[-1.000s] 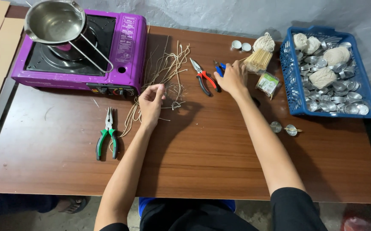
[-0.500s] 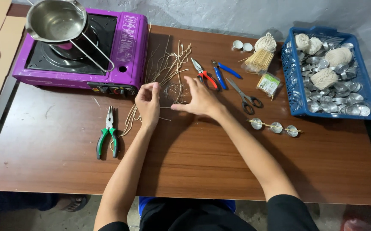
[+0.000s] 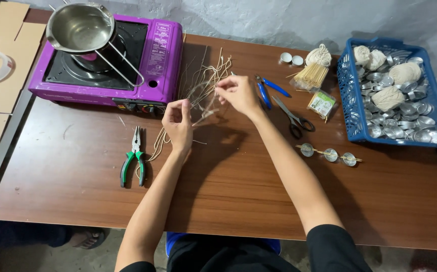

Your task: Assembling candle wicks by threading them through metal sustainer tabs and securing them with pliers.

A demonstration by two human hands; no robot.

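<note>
A loose bundle of pale waxed strings [image 3: 206,80] lies on the brown wooden table [image 3: 228,201] beside a purple stove. My left hand [image 3: 177,123] pinches the near end of one string, fingers closed on it. My right hand [image 3: 236,93] hovers over the bundle and pinches the same strand farther up, so it stretches between both hands. More string ends trail toward green-handled pliers [image 3: 133,161] at the left.
A purple portable stove [image 3: 158,55] carries a steel pot [image 3: 80,27]. To the right lie blue-handled cutters [image 3: 269,90], scissors [image 3: 294,118], wooden sticks [image 3: 309,75], three metal discs on a stick [image 3: 329,154], and a blue basket [image 3: 349,116] of metal cups and twine balls.
My right hand came back from the tools at the right to the string bundle and took hold of a strand. My left hand stayed at the strings, lifting slightly.
</note>
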